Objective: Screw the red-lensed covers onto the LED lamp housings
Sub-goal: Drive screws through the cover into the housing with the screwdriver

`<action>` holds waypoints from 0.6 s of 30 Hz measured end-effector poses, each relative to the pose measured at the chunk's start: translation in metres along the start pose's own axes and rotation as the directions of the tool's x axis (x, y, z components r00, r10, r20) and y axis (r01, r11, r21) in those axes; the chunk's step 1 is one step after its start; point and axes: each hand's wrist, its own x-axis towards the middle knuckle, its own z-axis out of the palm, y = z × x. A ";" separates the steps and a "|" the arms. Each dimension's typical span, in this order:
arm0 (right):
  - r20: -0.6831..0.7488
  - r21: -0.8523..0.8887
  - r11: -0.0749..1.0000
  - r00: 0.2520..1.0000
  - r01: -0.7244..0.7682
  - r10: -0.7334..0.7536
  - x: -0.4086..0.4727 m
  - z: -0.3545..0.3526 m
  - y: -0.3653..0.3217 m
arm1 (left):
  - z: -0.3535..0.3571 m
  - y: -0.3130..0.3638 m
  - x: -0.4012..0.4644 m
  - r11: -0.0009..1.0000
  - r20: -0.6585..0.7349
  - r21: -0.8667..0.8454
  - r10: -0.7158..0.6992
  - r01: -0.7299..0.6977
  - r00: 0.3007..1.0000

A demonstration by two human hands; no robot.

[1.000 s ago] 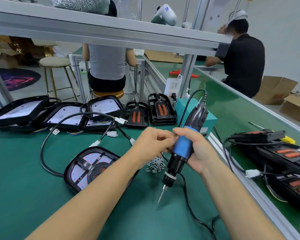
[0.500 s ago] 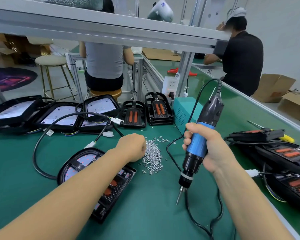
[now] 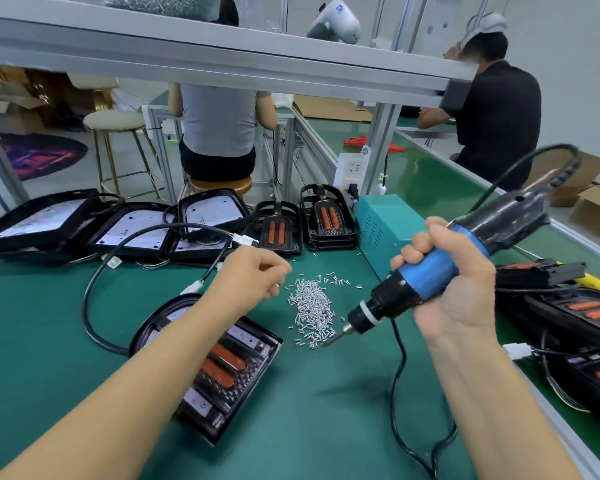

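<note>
Screws loose on the green surface (image 3: 319,427) — driver poised beside them

The right hand (image 3: 454,282) grips the blue electric screwdriver (image 3: 430,275), its tip at the screw pile (image 3: 312,310). The left hand (image 3: 253,275) hovers over the near lamp housing (image 3: 222,368), fingers curled (pinching something, I cannot tell what). Far left — three open housings; two workers sit beyond.

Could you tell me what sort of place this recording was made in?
Most likely a small lamp assembly workshop: a green-matted bench with an electric screwdriver, a loose pile of screws, and rows of lamp housings awaiting covers.
</note>
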 end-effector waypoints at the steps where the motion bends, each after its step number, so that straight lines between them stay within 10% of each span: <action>1: 0.001 0.028 0.999 1.000 0.024 -0.024 -0.002 0.004 0.000 | -0.008 -0.001 -0.009 0.996 -0.003 -0.092 -0.008 0.008 1.000; 9: 0.056 0.146 0.987 0.996 0.060 -0.069 -0.023 0.043 0.022 | -0.042 -0.024 -0.081 0.630 0.114 -0.723 -0.297 0.285 0.948; 18: 0.142 0.172 0.984 0.987 0.055 -0.080 -0.044 0.088 0.055 | -0.047 -0.032 -0.109 0.240 0.214 -0.903 -0.468 0.356 0.857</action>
